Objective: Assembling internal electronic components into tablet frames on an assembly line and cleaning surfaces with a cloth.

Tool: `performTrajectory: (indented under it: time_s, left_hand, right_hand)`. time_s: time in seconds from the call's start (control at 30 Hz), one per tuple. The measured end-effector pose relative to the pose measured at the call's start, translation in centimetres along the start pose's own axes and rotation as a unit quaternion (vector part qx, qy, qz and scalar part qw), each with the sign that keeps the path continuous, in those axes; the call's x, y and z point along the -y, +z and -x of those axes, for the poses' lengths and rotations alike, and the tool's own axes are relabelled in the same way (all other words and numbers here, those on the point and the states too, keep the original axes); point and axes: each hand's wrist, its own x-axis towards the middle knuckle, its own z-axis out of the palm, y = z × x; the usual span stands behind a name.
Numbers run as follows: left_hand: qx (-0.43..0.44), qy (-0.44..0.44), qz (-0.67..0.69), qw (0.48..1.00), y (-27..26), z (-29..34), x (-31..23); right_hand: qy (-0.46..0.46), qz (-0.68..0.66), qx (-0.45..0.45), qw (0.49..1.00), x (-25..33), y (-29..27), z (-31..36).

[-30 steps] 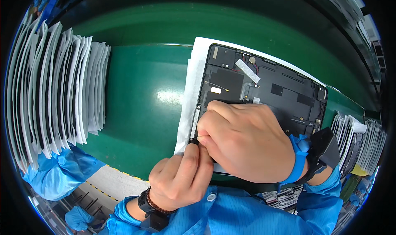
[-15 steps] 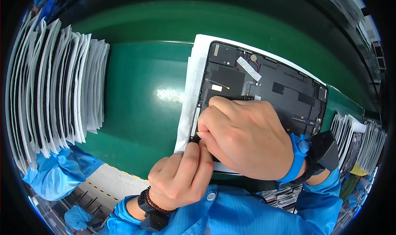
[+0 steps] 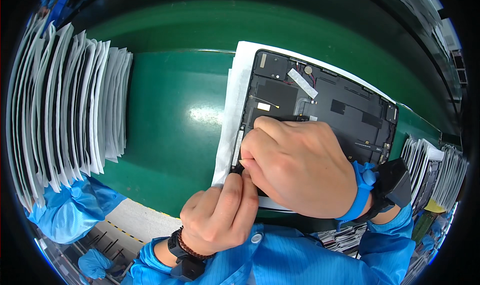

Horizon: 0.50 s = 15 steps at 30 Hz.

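A black tablet-like device housing (image 3: 320,100) with small parts, wires and tape on it lies tilted on white sheets (image 3: 230,110). My right hand (image 3: 300,170) rests over its near left part, thumb and fingers pinched at the left edge. Beside it, my left hand (image 3: 220,215) has its fingers curled together against the same near left corner. The fingertips of both hands meet there, and they hide whatever lies between them. A whitish strip (image 3: 302,82) sits across the upper left of the housing.
A row of upright white sheets with dark panels between them (image 3: 75,105) stands at the left on the green table (image 3: 165,95). More such upright sheets (image 3: 440,175) stand at the right. A blue sleeve (image 3: 75,207) shows at the lower left.
The housing has shifted very slightly to the right. Both hands keep nearly the same place and the same pinched pose.
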Motion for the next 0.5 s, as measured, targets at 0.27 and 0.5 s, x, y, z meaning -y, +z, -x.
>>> performTrajectory:
  time_s: [0.27,0.5]
  left_hand:
    - [-0.002,-0.002,-0.003,1.0,0.03,0.02,-0.08]
    - [-0.002,-0.002,-0.002,1.0,0.04,0.17,-0.05]
  right_hand:
    - [-0.004,0.008,-0.012,1.0,-0.01,0.23,0.01]
    - [-0.014,0.015,-0.009,1.0,0.06,0.12,-0.01]
